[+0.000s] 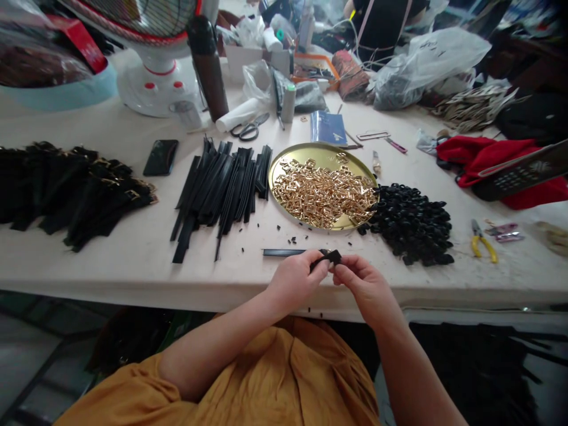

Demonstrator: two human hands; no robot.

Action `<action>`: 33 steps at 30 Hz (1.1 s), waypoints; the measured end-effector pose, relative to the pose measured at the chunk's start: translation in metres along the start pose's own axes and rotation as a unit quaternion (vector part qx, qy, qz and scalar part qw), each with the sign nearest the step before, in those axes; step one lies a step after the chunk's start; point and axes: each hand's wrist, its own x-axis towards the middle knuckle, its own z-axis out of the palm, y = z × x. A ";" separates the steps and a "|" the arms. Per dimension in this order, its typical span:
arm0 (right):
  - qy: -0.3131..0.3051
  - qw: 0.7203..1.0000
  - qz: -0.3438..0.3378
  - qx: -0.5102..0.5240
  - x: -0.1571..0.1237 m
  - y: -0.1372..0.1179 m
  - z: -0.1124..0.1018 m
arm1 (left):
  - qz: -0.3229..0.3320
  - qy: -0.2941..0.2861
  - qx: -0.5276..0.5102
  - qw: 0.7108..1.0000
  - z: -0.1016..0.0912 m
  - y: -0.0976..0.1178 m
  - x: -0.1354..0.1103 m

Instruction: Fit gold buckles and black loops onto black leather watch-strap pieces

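Near the table's front edge, my left hand (296, 277) is closed on a black strap (284, 252). One end of the strap sticks out to the left, and the dark folded end shows between my hands. My right hand (362, 285) pinches at that folded end, its fingertips touching it; any small part inside the pinch is hidden. Just beyond my hands is a round gold tray (278, 204) heaped with gold metal buckles (322, 192). Against the tray's right side lies a pile of small black loops (412, 222). Many loose black straps (217, 183) lie to the left.
At far left lie black straps with gold buckles (89, 183) and a phone (161, 157). Scissors (251, 128), a blue booklet (328, 128) and a fan (155, 77) stand or lie farther back. Yellow-handled pliers (483, 242) are at right. Small black bits dot the table.
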 end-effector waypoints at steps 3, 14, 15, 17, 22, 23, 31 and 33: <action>0.019 0.998 0.008 0.067 -0.005 0.006 0.006 | 0.002 0.008 0.030 1.000 -0.002 -0.001 -0.007; 0.078 0.995 -0.052 0.012 -0.016 0.016 0.006 | 0.007 -0.088 0.081 0.993 -0.006 -0.004 -0.016; 0.078 0.995 -0.062 -0.006 -0.017 0.016 0.005 | 0.012 -0.106 0.080 0.991 -0.007 -0.005 -0.015; 0.065 0.995 -0.067 -0.027 -0.018 0.015 0.003 | 0.021 -0.125 0.076 0.989 -0.007 -0.007 -0.013; 0.023 0.999 -0.024 -0.025 -0.014 0.018 0.000 | 0.027 -0.111 0.048 0.992 -0.001 -0.009 -0.010; 0.024 0.999 -0.013 -0.017 -0.013 0.020 -0.001 | 0.022 -0.109 0.040 0.993 0.000 -0.009 -0.010; -0.014 0.999 0.023 0.042 -0.012 0.028 0.007 | -0.017 -0.121 -0.018 0.992 -0.008 -0.003 -0.010; -0.018 0.999 0.014 0.036 -0.014 0.025 0.009 | -0.027 -0.130 -0.028 0.991 -0.009 -0.004 -0.008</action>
